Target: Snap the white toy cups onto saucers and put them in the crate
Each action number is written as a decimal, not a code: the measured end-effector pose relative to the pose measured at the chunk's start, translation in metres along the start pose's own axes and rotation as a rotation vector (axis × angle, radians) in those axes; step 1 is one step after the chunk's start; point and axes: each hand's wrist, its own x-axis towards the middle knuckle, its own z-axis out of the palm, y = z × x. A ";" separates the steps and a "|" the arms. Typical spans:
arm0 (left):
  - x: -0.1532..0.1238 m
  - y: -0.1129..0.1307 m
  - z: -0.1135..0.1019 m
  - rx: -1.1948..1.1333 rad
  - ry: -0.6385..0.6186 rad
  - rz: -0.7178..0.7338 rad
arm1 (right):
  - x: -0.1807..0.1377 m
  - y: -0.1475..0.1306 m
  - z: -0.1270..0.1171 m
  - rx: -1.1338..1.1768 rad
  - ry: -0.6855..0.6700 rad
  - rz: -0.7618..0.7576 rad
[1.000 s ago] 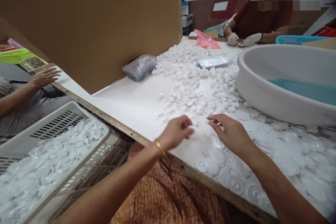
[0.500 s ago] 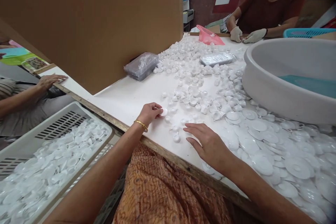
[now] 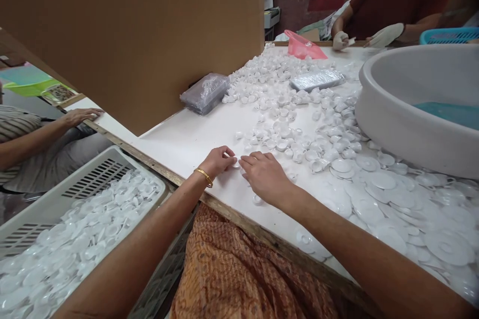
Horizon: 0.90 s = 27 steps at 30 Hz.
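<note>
My left hand [image 3: 219,163], with a gold bangle at the wrist, pinches a small white plastic saucer [image 3: 236,163] just above the table. Close against it, my right hand [image 3: 264,174] has its fingers bent down and drawn together at the saucer's right side. What lies under those fingertips is mostly hidden; a bit of white shows there. A small white toy cup [image 3: 257,200] sits just below my right hand. More small white cups [image 3: 282,144] lie beyond both hands.
White discs [image 3: 379,179] spread at right below a large grey tub [image 3: 411,144]. A slotted basket [image 3: 90,187] of white pieces stands at left. A cardboard sheet [image 3: 149,35], wrapped packs [image 3: 205,92] and a pink scoop [image 3: 305,47] are behind. Another person's gloved hands [image 3: 385,36] work opposite.
My right hand has moved left and forward to meet my left hand, its fingers closing in. My left hand keeps the saucer. The gloved hands opposite have moved apart.
</note>
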 end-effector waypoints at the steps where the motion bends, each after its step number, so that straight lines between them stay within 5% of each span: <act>1: 0.003 -0.001 0.000 0.062 0.030 0.022 | 0.004 -0.001 0.005 -0.028 -0.001 -0.007; 8: 0.035 0.003 0.020 0.827 0.457 0.333 | 0.004 -0.001 0.022 -0.095 0.065 -0.033; 15: 0.039 0.002 0.028 1.012 0.382 0.351 | 0.005 0.005 0.024 -0.033 0.111 -0.054; 27: 0.042 0.003 0.027 0.959 0.296 0.322 | 0.007 -0.002 0.027 0.178 0.084 0.051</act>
